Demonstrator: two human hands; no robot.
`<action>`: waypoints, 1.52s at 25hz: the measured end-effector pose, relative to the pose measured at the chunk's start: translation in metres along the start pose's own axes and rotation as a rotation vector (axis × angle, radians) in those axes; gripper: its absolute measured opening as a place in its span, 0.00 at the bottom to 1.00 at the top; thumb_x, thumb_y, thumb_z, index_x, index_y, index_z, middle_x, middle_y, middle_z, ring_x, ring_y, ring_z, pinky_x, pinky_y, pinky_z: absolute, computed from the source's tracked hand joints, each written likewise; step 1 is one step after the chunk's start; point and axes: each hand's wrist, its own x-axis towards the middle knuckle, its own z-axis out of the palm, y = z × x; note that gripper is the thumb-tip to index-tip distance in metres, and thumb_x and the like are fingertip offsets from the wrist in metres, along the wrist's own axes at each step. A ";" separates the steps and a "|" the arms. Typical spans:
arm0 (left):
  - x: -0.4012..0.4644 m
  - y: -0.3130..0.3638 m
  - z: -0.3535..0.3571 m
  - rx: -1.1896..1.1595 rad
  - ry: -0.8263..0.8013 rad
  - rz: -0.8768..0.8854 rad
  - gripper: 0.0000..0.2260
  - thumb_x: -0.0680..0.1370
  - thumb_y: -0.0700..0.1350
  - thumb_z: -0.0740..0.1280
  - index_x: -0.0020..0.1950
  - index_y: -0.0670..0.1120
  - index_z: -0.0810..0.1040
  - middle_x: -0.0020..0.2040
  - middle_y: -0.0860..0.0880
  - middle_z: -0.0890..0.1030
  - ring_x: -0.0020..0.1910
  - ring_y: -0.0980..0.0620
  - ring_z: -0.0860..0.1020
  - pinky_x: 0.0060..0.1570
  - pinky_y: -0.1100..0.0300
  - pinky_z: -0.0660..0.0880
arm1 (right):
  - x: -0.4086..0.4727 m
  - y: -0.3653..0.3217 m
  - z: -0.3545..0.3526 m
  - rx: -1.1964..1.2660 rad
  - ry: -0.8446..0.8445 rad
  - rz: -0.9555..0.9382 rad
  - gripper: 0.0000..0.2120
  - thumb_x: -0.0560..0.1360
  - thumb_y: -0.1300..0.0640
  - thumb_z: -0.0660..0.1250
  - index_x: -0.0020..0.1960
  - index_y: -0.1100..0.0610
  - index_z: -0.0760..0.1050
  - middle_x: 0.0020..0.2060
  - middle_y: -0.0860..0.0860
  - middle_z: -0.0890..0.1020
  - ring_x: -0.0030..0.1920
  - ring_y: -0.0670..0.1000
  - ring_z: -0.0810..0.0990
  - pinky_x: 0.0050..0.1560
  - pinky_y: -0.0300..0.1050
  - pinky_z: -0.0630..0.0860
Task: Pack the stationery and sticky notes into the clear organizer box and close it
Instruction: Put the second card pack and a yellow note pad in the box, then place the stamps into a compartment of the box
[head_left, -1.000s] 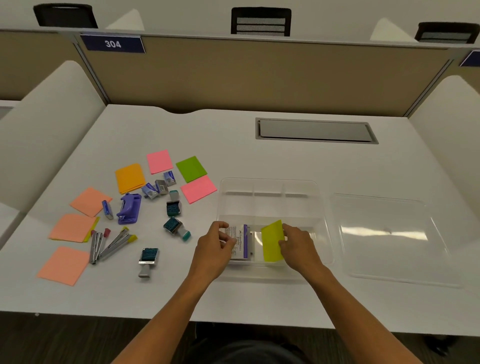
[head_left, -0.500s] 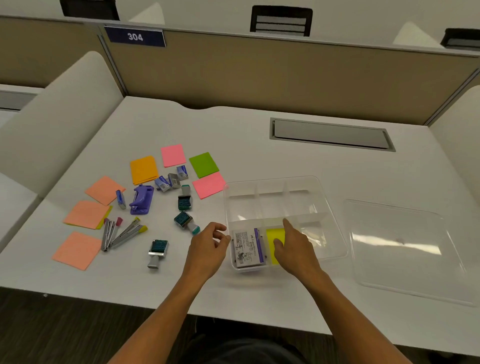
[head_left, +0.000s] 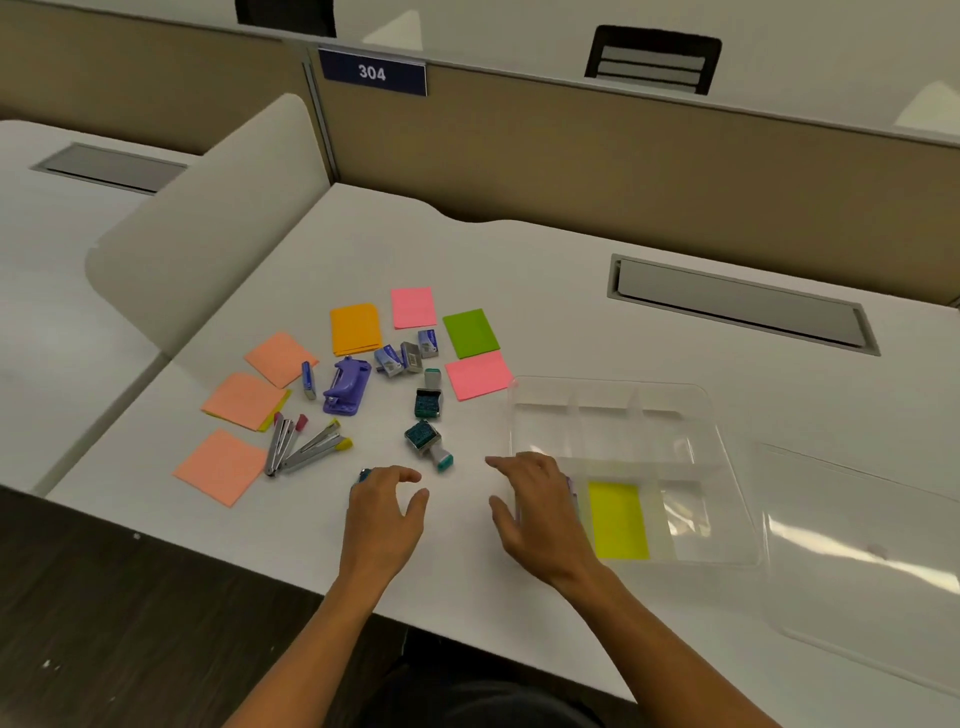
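My left hand (head_left: 387, 506) hovers over the desk (head_left: 545, 291) with fingers loosely spread and holds nothing; a teal stamp (head_left: 362, 475) lies mostly hidden beneath its fingertips. My right hand (head_left: 540, 512) is likewise spread and empty, at the left edge of the clear organizer box (head_left: 722, 467). The box stands open at the desk's right side, its lid (head_left: 862, 561) lying flat just beside it. One yellow sticky pad (head_left: 618, 519) lies in the near compartment.

Judgement: the step in hand is fetching the next loose item. To do it well, I should take the stamp under my left hand, then the second stamp (head_left: 430, 444) near it, and set small items in the narrow rear compartments, keeping pads flat in the wide one so the lid can seat.

Limitations: my right hand covers whatever lies in the box's near-left corner; only a purple sliver shows. The clear dividers are hard to trace through glare. The lid's far corner is cut off.
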 end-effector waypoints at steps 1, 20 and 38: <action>0.002 -0.004 -0.002 0.002 0.007 -0.001 0.10 0.77 0.48 0.68 0.58 0.52 0.77 0.58 0.52 0.78 0.60 0.50 0.73 0.58 0.53 0.74 | 0.000 -0.001 0.009 -0.017 -0.011 -0.006 0.22 0.76 0.51 0.65 0.70 0.47 0.70 0.66 0.45 0.76 0.70 0.50 0.66 0.72 0.48 0.63; 0.025 -0.019 0.002 0.267 0.078 0.057 0.20 0.74 0.51 0.71 0.65 0.51 0.74 0.69 0.47 0.71 0.68 0.44 0.67 0.62 0.46 0.70 | 0.046 -0.021 0.048 -0.114 0.069 0.148 0.25 0.76 0.57 0.67 0.71 0.47 0.68 0.73 0.49 0.68 0.77 0.55 0.56 0.76 0.53 0.51; 0.033 -0.051 -0.008 0.274 -0.087 0.063 0.21 0.77 0.43 0.69 0.69 0.48 0.72 0.69 0.46 0.70 0.66 0.48 0.70 0.63 0.56 0.72 | 0.092 -0.044 0.090 -0.321 -0.258 -0.135 0.15 0.75 0.63 0.69 0.60 0.56 0.74 0.61 0.56 0.71 0.53 0.57 0.74 0.49 0.50 0.80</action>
